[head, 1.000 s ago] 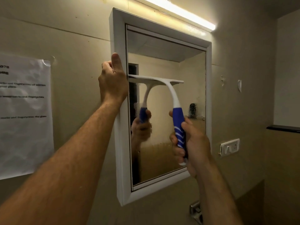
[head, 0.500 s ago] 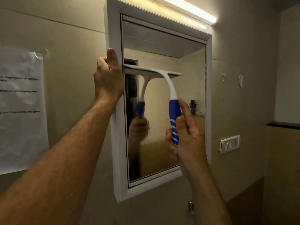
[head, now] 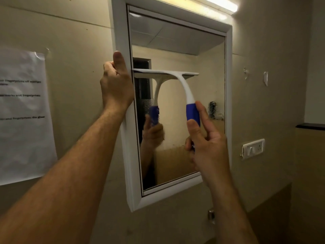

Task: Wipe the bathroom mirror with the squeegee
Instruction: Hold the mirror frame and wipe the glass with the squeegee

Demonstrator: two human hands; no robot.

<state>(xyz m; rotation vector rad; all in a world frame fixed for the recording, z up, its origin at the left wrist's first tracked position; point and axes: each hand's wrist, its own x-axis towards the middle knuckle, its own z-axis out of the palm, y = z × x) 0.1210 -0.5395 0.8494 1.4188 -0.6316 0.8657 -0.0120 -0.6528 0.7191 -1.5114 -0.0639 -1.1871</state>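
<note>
My right fingers [head: 193, 127] wrap the blue handle of the squeegee [head: 177, 85]; left hand [head: 117, 83] clamps the mirror [head: 207, 67] frame at 9 o'clock.
Blade on glass, upper-left half of pane, handle toward 5 o'clock. Judged: mid-wipe; fog remains at 6 o'clock, so next is a steady downward pull. Count: one squeegee, one mirror, two hands.

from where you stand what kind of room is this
Most likely a small bathroom. A white-framed wall mirror hangs under a glowing tube light, its lower glass looks misted, and a white wall switch plate sits beside it. No sink or tap is clearly visible.
</note>
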